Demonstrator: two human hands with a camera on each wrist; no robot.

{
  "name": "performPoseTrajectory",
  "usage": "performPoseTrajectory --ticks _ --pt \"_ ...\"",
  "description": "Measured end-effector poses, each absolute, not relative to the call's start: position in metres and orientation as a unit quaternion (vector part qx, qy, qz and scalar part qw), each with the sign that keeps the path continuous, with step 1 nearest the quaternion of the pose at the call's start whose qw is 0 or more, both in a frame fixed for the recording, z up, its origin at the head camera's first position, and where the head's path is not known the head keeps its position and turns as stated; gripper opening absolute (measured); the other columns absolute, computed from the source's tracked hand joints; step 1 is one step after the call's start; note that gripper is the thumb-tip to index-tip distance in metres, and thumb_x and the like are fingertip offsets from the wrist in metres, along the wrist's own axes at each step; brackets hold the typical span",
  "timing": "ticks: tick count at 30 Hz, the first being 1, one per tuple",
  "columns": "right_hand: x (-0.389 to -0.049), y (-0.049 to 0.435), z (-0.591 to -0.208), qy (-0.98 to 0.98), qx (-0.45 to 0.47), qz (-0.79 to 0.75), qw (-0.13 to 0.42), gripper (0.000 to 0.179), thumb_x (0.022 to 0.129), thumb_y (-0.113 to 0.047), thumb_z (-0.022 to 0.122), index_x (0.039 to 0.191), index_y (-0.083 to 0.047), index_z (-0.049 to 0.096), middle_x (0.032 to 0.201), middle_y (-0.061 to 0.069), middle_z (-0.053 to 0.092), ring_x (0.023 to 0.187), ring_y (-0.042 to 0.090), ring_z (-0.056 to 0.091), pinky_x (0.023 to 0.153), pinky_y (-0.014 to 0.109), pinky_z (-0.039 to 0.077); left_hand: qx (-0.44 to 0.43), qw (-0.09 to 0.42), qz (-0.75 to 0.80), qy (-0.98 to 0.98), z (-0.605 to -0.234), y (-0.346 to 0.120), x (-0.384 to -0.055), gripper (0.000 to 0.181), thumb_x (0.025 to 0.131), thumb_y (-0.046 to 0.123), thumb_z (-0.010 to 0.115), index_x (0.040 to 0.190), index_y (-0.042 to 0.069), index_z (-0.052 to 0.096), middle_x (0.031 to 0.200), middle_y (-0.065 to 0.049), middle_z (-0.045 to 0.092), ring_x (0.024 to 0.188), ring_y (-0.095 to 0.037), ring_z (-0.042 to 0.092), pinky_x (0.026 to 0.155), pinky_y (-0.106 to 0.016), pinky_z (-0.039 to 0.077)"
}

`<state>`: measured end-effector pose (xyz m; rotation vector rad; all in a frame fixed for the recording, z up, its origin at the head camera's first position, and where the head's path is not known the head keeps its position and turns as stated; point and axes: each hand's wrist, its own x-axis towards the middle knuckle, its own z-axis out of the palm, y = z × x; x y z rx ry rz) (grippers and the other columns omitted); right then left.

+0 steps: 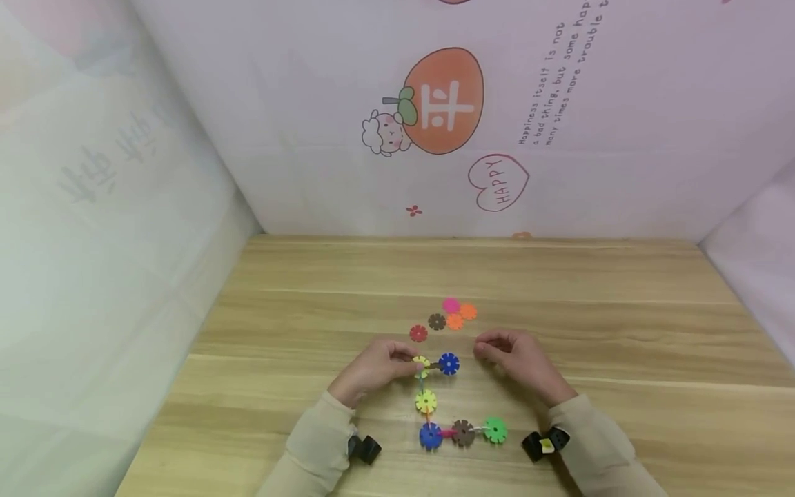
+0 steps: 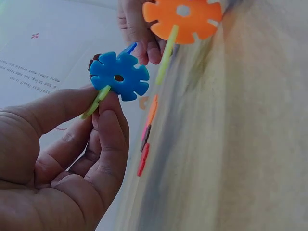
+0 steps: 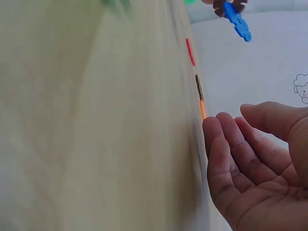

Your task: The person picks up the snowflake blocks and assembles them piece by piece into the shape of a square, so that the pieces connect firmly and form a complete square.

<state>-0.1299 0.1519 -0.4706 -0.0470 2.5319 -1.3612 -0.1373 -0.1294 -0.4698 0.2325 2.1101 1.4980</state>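
Observation:
Slotted plastic discs are joined edge to edge in a bent chain. My left hand point(image 1: 381, 367) pinches the yellow disc point(image 1: 424, 360) near its far end between thumb and fingers. Beyond that, an edge-on brown disc point(image 1: 435, 366) links to a dark blue disc point(image 1: 453, 359). Toward me run another yellow disc point(image 1: 430, 397), a blue disc point(image 1: 425, 441), a brown disc point(image 1: 458, 438) and a green disc point(image 1: 500, 433), with edge-on links between. The left wrist view shows a light blue disc point(image 2: 132, 82) at my fingertips. My right hand point(image 1: 518, 359) holds nothing, its fingers loosely curved, right of the chain.
Loose discs lie flat on the wooden table point(image 1: 298, 297) beyond the chain: a red disc point(image 1: 414, 336), a brown disc point(image 1: 432, 324), a pink disc point(image 1: 450, 302) and two orange discs point(image 1: 470, 308). A printed cloth point(image 1: 310, 138) hangs behind the table.

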Motion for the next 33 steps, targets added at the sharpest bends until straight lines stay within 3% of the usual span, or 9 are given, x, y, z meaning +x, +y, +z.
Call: performPoseTrajectory --ticks 15,33 --pt "-0.148 0.160 -0.475 0.894 -0.018 -0.437 0.100 0.026 0.095 -0.024 0.065 0.114 -0.006 0.068 0.107 0.009 0.072 0.096 0.019 0.065 0.080 0.028 0.054 0.084 0.261 0.554 0.786 -0.480 -0.127 -0.141 0.022 0.089 0.020 0.073 0.108 0.008 0.073 0.097 -0.003 0.070 0.085 -0.014 0.065 0.078 -0.029 0.055" --pt "-0.158 0.158 -0.473 0.898 -0.045 -0.428 0.088 0.029 0.093 -0.020 0.068 0.116 -0.003 0.066 0.106 0.011 0.071 0.096 0.022 0.066 0.086 0.037 0.056 0.084 0.274 0.549 0.785 -0.480 -0.126 -0.142 0.019 0.089 0.019 0.074 0.104 0.008 0.073 0.097 -0.003 0.068 0.084 -0.014 0.064 0.076 -0.029 0.054"
